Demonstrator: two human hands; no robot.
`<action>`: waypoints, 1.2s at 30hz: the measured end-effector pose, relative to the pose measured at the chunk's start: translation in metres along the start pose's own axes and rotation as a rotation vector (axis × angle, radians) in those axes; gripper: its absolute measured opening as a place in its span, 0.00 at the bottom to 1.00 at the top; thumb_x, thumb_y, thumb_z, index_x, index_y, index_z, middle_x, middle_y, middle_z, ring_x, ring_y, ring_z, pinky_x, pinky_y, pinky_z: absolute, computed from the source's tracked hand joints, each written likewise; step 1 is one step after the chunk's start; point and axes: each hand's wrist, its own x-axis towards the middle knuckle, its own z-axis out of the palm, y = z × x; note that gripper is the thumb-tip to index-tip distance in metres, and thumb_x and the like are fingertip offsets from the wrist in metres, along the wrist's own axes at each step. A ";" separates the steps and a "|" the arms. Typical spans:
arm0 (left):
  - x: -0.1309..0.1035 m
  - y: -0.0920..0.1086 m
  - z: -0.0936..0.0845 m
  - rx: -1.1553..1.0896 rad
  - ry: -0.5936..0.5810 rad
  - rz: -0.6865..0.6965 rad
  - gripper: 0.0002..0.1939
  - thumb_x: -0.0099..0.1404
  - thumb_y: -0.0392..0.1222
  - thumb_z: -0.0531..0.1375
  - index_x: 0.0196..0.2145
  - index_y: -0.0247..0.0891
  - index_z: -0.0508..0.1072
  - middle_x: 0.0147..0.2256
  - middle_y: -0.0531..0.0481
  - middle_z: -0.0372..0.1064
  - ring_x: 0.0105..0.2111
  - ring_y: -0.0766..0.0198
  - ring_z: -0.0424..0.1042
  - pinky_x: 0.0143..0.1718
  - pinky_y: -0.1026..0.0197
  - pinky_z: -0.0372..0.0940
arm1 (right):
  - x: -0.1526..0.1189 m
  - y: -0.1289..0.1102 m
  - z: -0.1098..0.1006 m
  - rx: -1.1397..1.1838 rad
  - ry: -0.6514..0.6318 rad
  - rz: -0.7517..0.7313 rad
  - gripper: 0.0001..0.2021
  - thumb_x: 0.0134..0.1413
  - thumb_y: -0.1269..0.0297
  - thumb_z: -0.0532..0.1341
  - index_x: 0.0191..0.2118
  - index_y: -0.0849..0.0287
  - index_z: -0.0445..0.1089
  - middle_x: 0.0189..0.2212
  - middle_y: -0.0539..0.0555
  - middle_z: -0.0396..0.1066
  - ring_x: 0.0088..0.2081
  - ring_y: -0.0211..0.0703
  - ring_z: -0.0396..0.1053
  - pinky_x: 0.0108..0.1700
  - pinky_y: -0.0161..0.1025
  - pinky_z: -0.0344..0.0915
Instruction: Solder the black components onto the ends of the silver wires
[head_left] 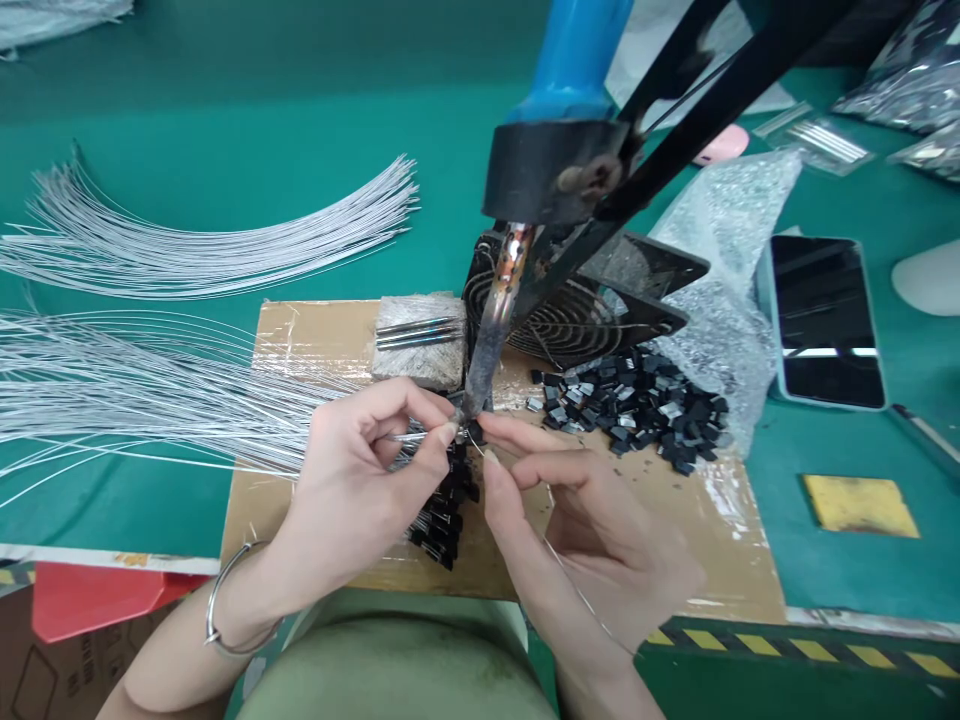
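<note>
A green tabletop [847, 560] spreads around the hands, with a brown cardboard sheet [735, 550] under tape directly beneath them and a yellow-black striped floor edge [765, 643] below to the right. Two hands work close together: the left hand [360, 490] pinches a pale wire [409, 437] between thumb and forefinger, and the right hand [585, 530] pinches a thin silvery strand [577, 585] that trails over its palm. Just above both grips is the tip of one soldering iron [491, 345], blue-handled, its metal barrel browned. Two bundles of slender white wires lie left of the grip, one level with it [165, 390], one farther up [225, 245], curved. Beyond the fingers sit one round-grilled fan [577, 320] and one fibrous block [416, 370] bearing about three metal rods [420, 333]. Small boxy black pieces [637, 405], too many to count, heap right of the grip; more dark pieces [442, 520] cluster beneath the hands.
</note>
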 end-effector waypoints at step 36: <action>0.000 -0.001 0.001 0.017 0.005 0.006 0.05 0.63 0.33 0.65 0.28 0.37 0.75 0.33 0.48 0.78 0.26 0.68 0.69 0.22 0.65 0.54 | 0.000 0.004 0.001 0.023 0.017 0.002 0.10 0.56 0.79 0.69 0.34 0.55 0.73 0.45 0.55 0.85 0.47 0.50 0.84 0.52 0.43 0.81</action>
